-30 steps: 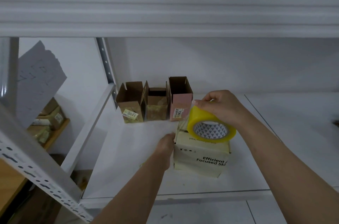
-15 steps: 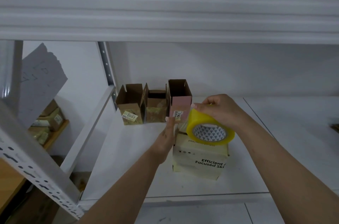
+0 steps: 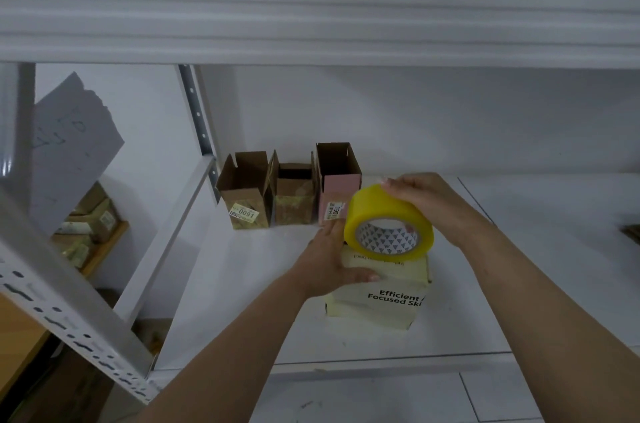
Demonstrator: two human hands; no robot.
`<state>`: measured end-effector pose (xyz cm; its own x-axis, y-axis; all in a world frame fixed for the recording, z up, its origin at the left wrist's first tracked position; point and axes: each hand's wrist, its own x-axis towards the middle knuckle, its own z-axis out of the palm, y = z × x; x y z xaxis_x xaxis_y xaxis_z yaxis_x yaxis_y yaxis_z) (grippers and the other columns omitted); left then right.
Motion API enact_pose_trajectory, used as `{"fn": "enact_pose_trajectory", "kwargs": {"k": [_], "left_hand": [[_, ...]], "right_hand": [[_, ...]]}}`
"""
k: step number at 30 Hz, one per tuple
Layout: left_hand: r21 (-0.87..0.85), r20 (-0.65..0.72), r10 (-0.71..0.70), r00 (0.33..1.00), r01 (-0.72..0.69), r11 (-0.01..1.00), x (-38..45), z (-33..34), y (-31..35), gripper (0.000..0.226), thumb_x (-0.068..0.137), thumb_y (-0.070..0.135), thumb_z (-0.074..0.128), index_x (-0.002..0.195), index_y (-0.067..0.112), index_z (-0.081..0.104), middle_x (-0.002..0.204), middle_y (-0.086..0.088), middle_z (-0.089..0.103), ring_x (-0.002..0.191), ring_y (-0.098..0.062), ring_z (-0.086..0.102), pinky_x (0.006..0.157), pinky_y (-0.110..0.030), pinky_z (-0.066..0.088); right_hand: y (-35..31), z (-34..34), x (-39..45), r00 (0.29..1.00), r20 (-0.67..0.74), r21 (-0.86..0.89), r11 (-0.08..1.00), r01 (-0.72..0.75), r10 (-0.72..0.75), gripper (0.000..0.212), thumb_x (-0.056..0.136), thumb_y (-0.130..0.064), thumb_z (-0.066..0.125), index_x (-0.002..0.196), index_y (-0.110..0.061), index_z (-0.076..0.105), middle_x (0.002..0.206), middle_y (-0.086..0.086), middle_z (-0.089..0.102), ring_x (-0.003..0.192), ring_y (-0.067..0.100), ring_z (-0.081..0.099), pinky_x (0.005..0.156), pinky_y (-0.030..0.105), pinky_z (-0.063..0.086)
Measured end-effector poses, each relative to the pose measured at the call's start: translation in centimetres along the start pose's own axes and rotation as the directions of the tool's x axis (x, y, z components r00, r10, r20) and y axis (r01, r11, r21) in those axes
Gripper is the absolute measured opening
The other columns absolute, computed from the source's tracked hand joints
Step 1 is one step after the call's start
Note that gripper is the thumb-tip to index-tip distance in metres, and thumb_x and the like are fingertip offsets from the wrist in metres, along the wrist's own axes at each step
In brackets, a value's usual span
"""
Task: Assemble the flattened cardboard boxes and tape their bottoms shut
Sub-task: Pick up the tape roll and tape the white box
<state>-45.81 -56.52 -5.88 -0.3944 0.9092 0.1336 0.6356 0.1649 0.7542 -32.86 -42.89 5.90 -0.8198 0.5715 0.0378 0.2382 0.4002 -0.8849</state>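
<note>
A pale yellow printed box [image 3: 377, 298] stands on the white shelf [image 3: 242, 301] in front of me. My left hand [image 3: 332, 259] grips its upper left corner, thumb across the front face and fingers along the left side. My right hand [image 3: 426, 204] holds a roll of yellow tape [image 3: 388, 220] from above, tilted over the box's top. Against the back stand three assembled open-topped boxes: a brown one [image 3: 244, 194] with a label, a second brown one [image 3: 294, 197], and a pink one [image 3: 337, 187].
An upper shelf edge [image 3: 311, 6] hangs low over the work area. A perforated metal upright [image 3: 199, 117] stands at the back left, and another rail [image 3: 62, 311] crosses the near left. More boxes [image 3: 90, 225] lie on a wooden surface at the left.
My left hand moved up from the box's left side and now wraps its top left corner. My right hand tilted the tape roll and lowered it onto the box's top.
</note>
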Motion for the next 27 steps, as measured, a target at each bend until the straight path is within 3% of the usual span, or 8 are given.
{"fn": "enact_pose_trajectory", "kwargs": {"k": [3,6,10,13,16,20,23,27], "left_hand": [[0.03,0.006,-0.018,1.0,0.018,0.999,0.1,0.0,-0.1,0.091,0.059,0.066,0.078,0.133,0.026,0.043,0.132,0.003,0.041,0.123,-0.015,0.039,0.106,-0.045,0.039],[0.048,0.019,-0.038,0.999,0.037,0.998,0.3,-0.1,0.0,0.083,0.063,0.057,0.082,0.128,0.024,0.042,0.13,0.006,0.041,0.119,-0.014,0.041,0.103,-0.044,0.042],[0.089,0.04,-0.037,0.998,0.034,0.995,0.1,-0.3,0.4,0.087,0.065,0.058,0.08,0.134,0.024,0.039,0.132,0.006,0.04,0.12,-0.014,0.041,0.106,-0.044,0.039],[0.317,0.079,-0.078,0.994,0.049,0.947,0.2,-1.0,1.4,0.092,0.065,0.067,0.074,0.136,0.024,0.036,0.138,0.006,0.039,0.131,-0.016,0.035,0.117,-0.052,0.018],[0.558,0.1,-0.051,0.994,-0.014,0.83,1.3,-1.8,2.9,0.099,0.06,0.073,0.072,0.137,0.021,0.037,0.147,0.001,0.036,0.143,-0.018,0.021,0.118,-0.055,-0.002],[0.487,0.192,0.023,0.981,-0.116,0.866,2.6,-0.5,4.3,0.129,0.057,0.068,0.078,0.153,0.019,0.008,0.161,-0.002,0.011,0.149,-0.019,-0.002,0.118,-0.049,-0.014],[0.466,0.153,0.067,0.986,-0.132,0.875,2.5,1.1,4.1,0.127,0.059,0.069,0.077,0.154,0.019,0.009,0.158,0.001,0.022,0.147,-0.018,0.016,0.12,-0.04,-0.002],[0.432,0.07,0.103,0.992,-0.123,0.894,2.3,1.3,3.6,0.12,0.055,0.076,0.074,0.15,0.024,0.022,0.148,0.005,0.04,0.135,-0.016,0.037,0.114,-0.031,0.023]], "right_hand": [[1.1,-0.4,-0.5,0.999,-0.03,0.076,0.997,-0.035,0.037,0.091,0.065,-0.073,0.069,0.088,0.014,0.062,0.074,0.026,0.061,0.069,0.035,0.064,0.068,0.035,0.05],[0.9,-2.3,-0.4,0.998,-0.055,-0.072,0.997,-0.017,0.013,0.082,0.061,-0.069,0.074,0.072,0.011,0.061,0.066,0.012,0.044,0.059,0.023,0.047,0.061,0.03,0.037],[1.0,-3.1,-0.6,0.999,-0.047,-0.134,0.991,-0.022,0.016,0.061,0.062,-0.064,0.068,0.067,-0.004,0.06,0.064,0.011,0.042,0.058,0.022,0.045,0.059,0.029,0.035],[1.2,-2.9,-0.4,0.999,-0.026,-0.164,0.985,-0.046,0.042,0.071,0.072,-0.06,0.07,0.072,0.01,0.061,0.068,0.012,0.048,0.061,0.023,0.051,0.06,0.03,0.039],[1.2,-3.0,-0.1,0.998,-0.033,-0.213,0.975,-0.059,0.053,0.059,0.073,-0.064,0.068,0.063,-0.007,0.056,0.063,0.009,0.043,0.058,0.02,0.047,0.061,0.029,0.035],[0.9,-2.4,0.1,0.999,-0.025,-0.353,0.935,-0.029,0.022,0.063,0.079,-0.065,0.064,0.05,-0.022,0.028,0.051,-0.004,0.024,0.05,0.017,0.032,0.061,0.031,0.025],[0.9,-2.4,0.1,1.0,-0.016,-0.373,0.928,-0.014,0.008,0.062,0.081,-0.069,0.057,0.054,-0.02,0.029,0.054,-0.001,0.025,0.053,0.018,0.031,0.062,0.033,0.025],[1.5,-2.4,0.2,1.0,-0.017,-0.345,0.939,-0.011,0.005,0.057,0.084,-0.069,0.052,0.065,-0.016,0.05,0.064,0.008,0.042,0.059,0.02,0.048,0.064,0.033,0.036]]}}
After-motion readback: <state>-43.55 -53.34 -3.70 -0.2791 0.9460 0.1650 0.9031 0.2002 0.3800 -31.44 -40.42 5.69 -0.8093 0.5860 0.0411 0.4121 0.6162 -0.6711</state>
